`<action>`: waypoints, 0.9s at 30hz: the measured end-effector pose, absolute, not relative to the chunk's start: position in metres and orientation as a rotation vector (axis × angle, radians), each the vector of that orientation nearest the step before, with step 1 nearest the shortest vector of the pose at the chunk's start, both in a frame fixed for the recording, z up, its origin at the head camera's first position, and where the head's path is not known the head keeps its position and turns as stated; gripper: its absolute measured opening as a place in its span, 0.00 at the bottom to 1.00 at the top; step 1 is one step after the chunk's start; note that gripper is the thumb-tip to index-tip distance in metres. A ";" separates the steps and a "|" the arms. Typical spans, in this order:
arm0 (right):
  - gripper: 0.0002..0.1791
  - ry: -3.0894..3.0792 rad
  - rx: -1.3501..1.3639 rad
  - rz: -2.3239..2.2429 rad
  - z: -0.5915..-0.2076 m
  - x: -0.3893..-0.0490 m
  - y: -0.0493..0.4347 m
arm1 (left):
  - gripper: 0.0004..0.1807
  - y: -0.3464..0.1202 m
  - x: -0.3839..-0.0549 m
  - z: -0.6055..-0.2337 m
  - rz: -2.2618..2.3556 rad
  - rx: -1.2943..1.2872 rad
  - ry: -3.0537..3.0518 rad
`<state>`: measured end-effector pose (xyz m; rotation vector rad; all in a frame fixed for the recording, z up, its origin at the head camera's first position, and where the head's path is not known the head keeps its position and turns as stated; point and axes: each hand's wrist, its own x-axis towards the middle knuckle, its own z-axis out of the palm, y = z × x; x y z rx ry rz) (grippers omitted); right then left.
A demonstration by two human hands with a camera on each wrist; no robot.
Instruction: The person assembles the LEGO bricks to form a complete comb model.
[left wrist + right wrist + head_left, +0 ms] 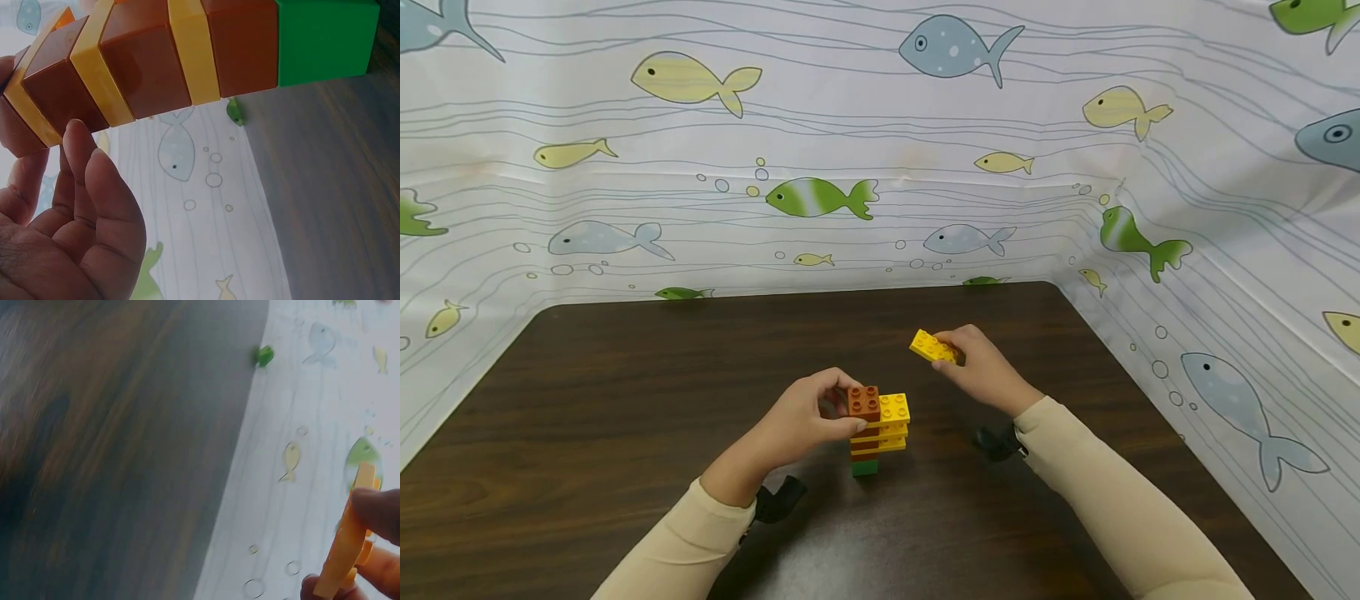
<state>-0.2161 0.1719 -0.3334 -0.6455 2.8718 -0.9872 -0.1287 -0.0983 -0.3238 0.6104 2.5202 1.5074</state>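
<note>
A tower of toy building bricks stands upright in the middle of the head view. Its foot is a green brick (865,467), also seen in the left wrist view (326,44). Brown bricks alternate with thin yellow bricks above it, and a brown brick (863,403) tops the stack. The yellow bricks (895,408) jut out to the right. My left hand (801,421) grips the tower's upper part, thumb on the near side, fingers behind. Up and to the right, my right hand (985,371) pinches a thin yellow brick (931,346) in the air, apart from the tower.
A dark wooden table (647,375) lies under both hands. Behind it and along the right side hangs a white sheet (850,133) printed with fish. Each wrist wears a small black camera, the left one (781,500) close to the table.
</note>
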 end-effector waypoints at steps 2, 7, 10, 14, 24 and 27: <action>0.25 2.853 -0.694 -1.003 -0.330 -0.210 0.170 | 0.16 -0.099 -0.129 -0.324 1.510 0.615 2.521; 0.25 2.783 -0.823 -1.042 -0.320 -0.195 0.164 | 0.16 -0.100 -0.129 -0.325 1.511 0.602 2.528; 0.24 2.745 -0.911 -1.051 -0.314 -0.187 0.160 | 0.16 -0.100 -0.129 -0.325 1.518 0.595 2.527; 0.25 2.707 -1.009 -1.047 -0.308 -0.178 0.157 | 0.16 -0.100 -0.129 -0.325 1.526 0.604 2.520; 0.23 2.635 -1.124 -1.089 -0.298 -0.164 0.151 | 0.16 -0.099 -0.129 -0.324 1.531 0.601 2.516; 0.23 2.616 -1.155 -1.090 -0.295 -0.161 0.150 | 0.15 -0.100 -0.128 -0.324 1.526 0.590 2.526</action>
